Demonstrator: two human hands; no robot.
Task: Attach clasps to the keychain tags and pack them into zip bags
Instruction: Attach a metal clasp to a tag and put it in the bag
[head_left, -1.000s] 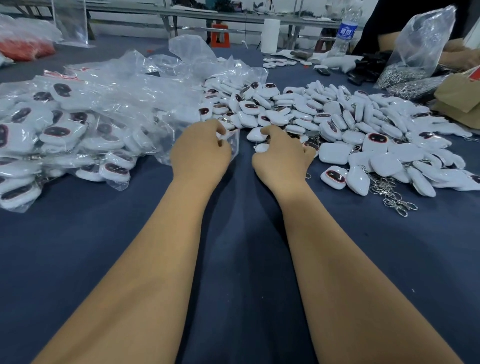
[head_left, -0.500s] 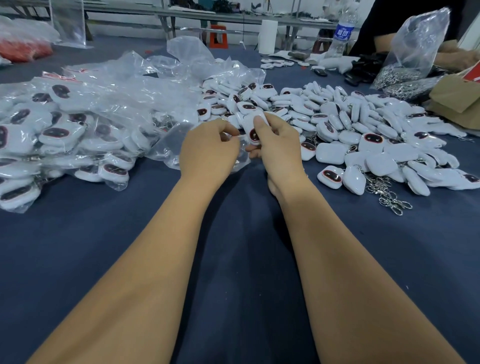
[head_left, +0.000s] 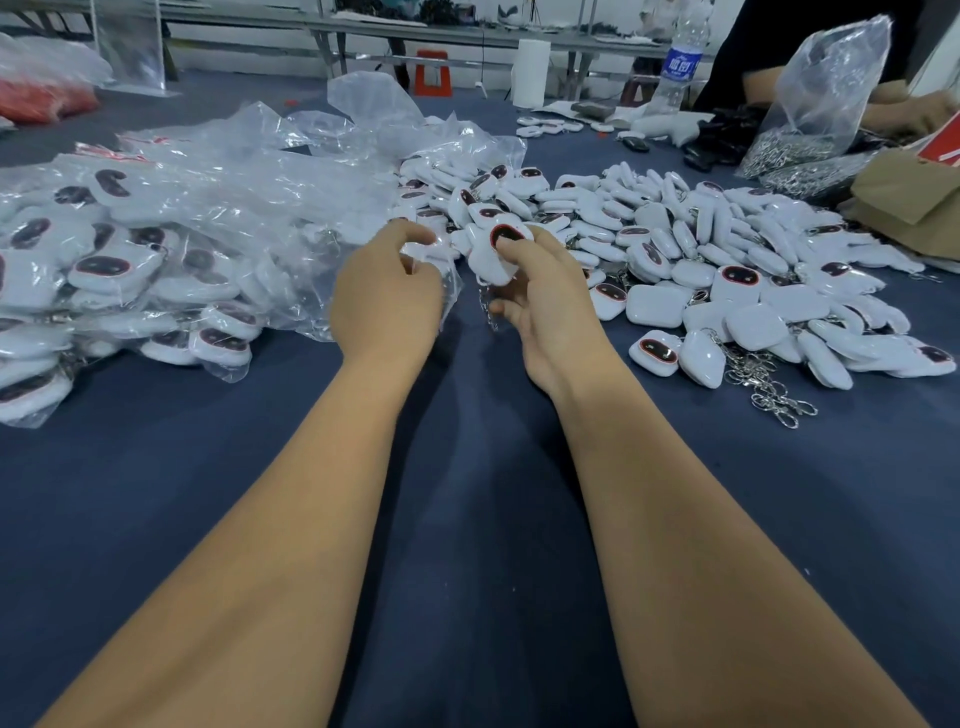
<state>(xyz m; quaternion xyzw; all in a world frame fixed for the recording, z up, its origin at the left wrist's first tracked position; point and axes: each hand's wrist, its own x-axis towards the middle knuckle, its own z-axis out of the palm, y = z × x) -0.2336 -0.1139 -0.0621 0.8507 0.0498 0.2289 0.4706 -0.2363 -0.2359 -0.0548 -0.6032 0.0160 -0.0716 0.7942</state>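
Reaching out over the dark blue cloth (head_left: 467, 519), two bare forearms meet just in front of the piles. The right hand (head_left: 545, 306) pinches a white keychain tag (head_left: 493, 254) between thumb and curled fingers, its dark face turned up and a short chain (head_left: 485, 306) dangling beneath, so a clasp probably hangs there already. The left hand (head_left: 387, 296) has its fingers curled on a small clear zip bag (head_left: 441, 270), apparently holding the mouth toward the tag so it can slide straight in; whether the mouth is actually open is hard to make out, as the film is nearly invisible against the hand. To the left lies a heap of packed bags (head_left: 130, 270), each with a tag inside, kept apart from the loose tags (head_left: 701, 244) spread on the right, which keeps done work away from stock. A few clasps (head_left: 774, 395) trail from the near edge of that spread. Farther back, a clear sack of metal chains (head_left: 810, 135) sits by a second person, who is cut off at the frame edge, and a water bottle (head_left: 678, 62) stands beyond.
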